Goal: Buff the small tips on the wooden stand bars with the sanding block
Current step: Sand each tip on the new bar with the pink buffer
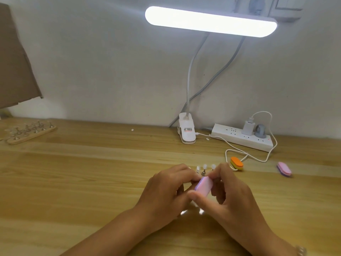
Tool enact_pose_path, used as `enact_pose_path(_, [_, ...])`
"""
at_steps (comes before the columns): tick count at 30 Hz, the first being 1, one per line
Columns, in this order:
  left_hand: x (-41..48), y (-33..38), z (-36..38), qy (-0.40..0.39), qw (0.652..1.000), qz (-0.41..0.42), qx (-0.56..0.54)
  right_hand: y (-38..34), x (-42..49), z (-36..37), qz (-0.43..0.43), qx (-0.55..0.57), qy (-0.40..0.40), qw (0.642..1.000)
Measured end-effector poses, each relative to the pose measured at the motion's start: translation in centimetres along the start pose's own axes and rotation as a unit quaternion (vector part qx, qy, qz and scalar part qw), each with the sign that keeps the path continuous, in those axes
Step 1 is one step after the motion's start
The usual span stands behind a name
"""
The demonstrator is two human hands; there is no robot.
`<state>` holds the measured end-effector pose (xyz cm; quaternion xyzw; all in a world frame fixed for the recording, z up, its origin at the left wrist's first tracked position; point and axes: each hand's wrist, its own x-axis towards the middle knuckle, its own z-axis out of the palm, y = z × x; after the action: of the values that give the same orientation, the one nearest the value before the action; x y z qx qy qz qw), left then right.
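Two-handed job, well in front of lamp [210, 21]: pinching pink block [203, 185] in right grip [230, 193], pressed to a tip seemingly pinched steady in left grip [166, 187]; spare tips [204, 166] slightly nearer lamp.

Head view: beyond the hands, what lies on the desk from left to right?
wooden stand with pegs → white lamp clamp → white power strip → loose pink sanding block
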<state>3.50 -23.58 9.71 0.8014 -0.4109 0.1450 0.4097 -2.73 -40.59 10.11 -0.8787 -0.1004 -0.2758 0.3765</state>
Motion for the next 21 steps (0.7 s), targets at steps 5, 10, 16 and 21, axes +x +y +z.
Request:
enact_pose_path(5, [-0.01,0.11,0.2,0.006,1.0,0.007,-0.013,0.33,0.52,-0.45,0.031,0.039,0.017,0.999])
enact_pose_path(10, [0.06,-0.14,0.21,0.008,1.0,-0.005,-0.027,0.04,0.57,-0.39,0.041,0.107,0.014,0.993])
enact_pose_path(16, [0.08,-0.34,0.28,0.005,0.999,-0.015,-0.038,0.38,0.46,-0.35,0.022,0.058,0.055,0.997])
enact_pose_path(21, [0.07,-0.17,0.16,-0.011,0.999,-0.011,-0.045,0.52,0.49,-0.32,0.01,0.019,0.039,0.999])
